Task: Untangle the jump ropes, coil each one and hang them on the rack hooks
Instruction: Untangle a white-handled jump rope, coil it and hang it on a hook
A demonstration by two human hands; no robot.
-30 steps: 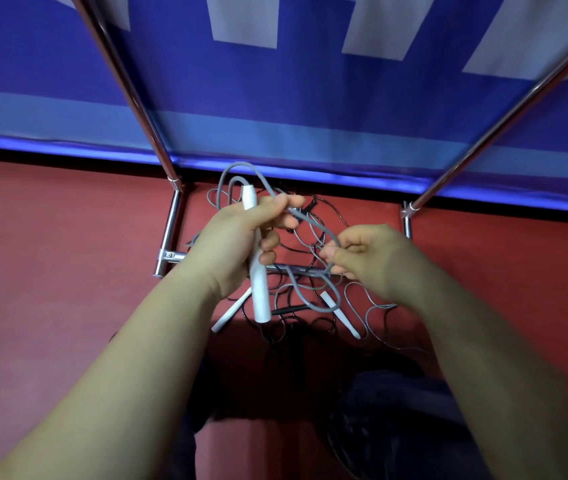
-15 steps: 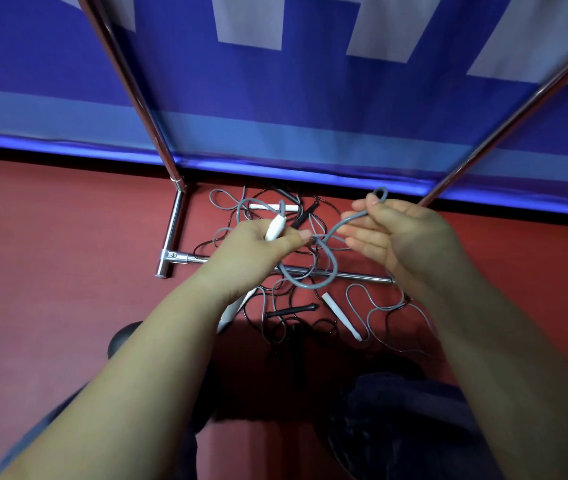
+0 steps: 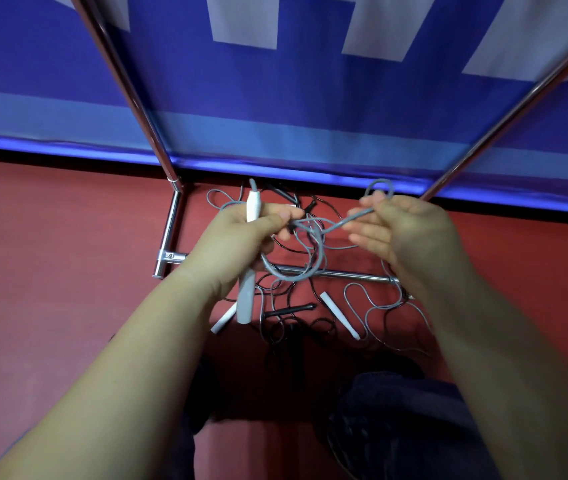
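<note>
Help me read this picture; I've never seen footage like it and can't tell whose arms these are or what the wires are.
The camera sits on a person's head, looking down, so the two bare arms are their own. The left hand grips a white jump-rope handle. The right hand pinches the grey rope that runs from it, with a loop hanging between the hands. Below, on the red floor, lies a tangle of grey and black ropes with more white handles and a black one. The shiny tubes are a metal rack standing before a blue banner.

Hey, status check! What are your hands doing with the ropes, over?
Left hand grips white handle. Right hand pinches grey rope. Tangled pile on floor, nothing hung.
</note>
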